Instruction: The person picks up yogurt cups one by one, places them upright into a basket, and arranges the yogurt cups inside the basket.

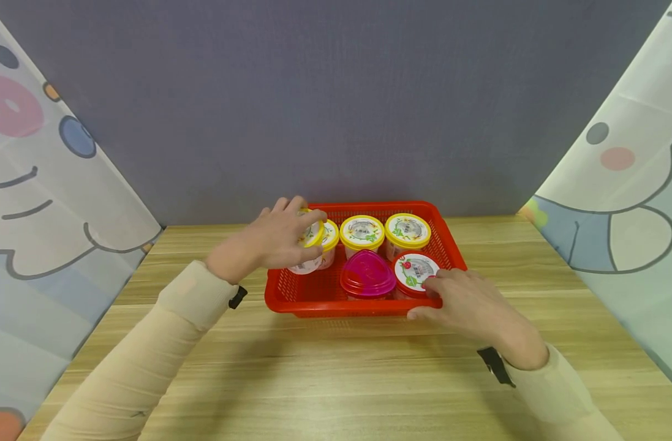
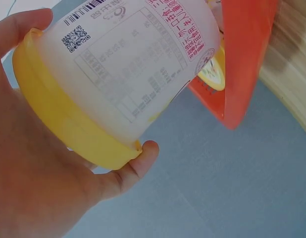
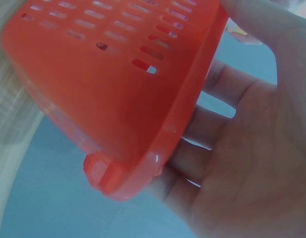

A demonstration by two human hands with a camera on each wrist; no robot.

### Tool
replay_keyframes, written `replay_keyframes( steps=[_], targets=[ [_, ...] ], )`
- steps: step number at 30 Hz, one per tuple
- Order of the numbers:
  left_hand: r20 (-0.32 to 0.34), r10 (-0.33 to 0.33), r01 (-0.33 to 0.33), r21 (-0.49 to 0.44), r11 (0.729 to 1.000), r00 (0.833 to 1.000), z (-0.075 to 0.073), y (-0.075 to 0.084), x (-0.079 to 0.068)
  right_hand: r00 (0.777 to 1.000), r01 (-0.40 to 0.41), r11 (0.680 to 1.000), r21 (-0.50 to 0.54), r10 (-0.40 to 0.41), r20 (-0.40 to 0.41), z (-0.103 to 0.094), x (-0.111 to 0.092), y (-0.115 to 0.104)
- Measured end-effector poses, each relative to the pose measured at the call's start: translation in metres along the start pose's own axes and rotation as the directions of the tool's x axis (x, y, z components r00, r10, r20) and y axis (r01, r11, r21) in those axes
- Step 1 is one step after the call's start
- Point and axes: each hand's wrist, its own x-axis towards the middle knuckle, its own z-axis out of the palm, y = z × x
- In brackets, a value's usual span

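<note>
My left hand (image 1: 272, 236) holds a yellow-lidded cup (image 2: 128, 64) over the left end of the red basket (image 1: 313, 309). In the left wrist view, its thumb and fingers grip the yellow lid's edge, and the cup's printed side is visible. At the basket's front right corner my right hand (image 1: 473, 303) grips the rim, fingers bent over it in the right wrist view; the fingertips are hidden there. Beside those fingers sits a red-lidded cup (image 1: 415, 272). A pink-lidded container (image 1: 367, 274) stands to its left.
Along the basket's back stand more yellow-lidded cups: a left one (image 1: 330, 239), a middle one (image 1: 362, 231) and a right one (image 1: 407, 229). The basket is on a wooden table (image 1: 324, 380) near a grey panel (image 1: 341, 110). Cartoon-printed sheets (image 1: 32, 159) flank both sides.
</note>
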Motion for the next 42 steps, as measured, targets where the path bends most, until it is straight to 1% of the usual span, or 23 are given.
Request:
replay_keyframes(
  steps=[6, 12, 15, 23, 30, 37, 42],
  targets=[
    [0.011, 0.025, -0.025, 0.015, 1.000, 1.000, 0.008, 0.007, 0.002, 1.000, 0.016, 1.000, -0.006, -0.016, -0.013, 0.001, 0.000, 0.001],
    [0.001, 0.040, -0.040, 0.010, 0.999, 0.999, 0.015, 0.009, 0.001, 1.000, 0.010, 1.000, -0.002, -0.010, -0.009, 0.001, 0.000, 0.001],
    [0.007, 0.040, -0.040, 0.003, 0.999, 0.999, 0.020, 0.008, 0.001, 1.000, 0.009, 1.000, -0.001, -0.009, -0.007, 0.001, 0.000, 0.001],
    [0.069, 0.027, -0.025, -0.032, 0.999, 0.997, 0.032, 0.010, 0.002, 1.000, 0.006, 1.000, -0.002, -0.006, -0.006, 0.001, 0.001, 0.001],
    [0.103, 0.025, -0.023, -0.021, 1.000, 0.994, 0.043, 0.011, 0.002, 1.000, -0.001, 1.000, -0.003, 0.001, -0.001, 0.001, 0.001, 0.001],
    [0.129, 0.036, -0.033, -0.027, 0.999, 0.991, 0.049, 0.013, 0.001, 1.000, 0.014, 1.000, -0.005, -0.014, -0.016, 0.001, 0.001, 0.001],
    [0.150, 0.034, -0.028, -0.039, 0.999, 0.988, 0.052, 0.013, 0.002, 1.000, 0.019, 1.000, -0.007, -0.019, -0.017, 0.001, 0.001, 0.001]
  ],
)
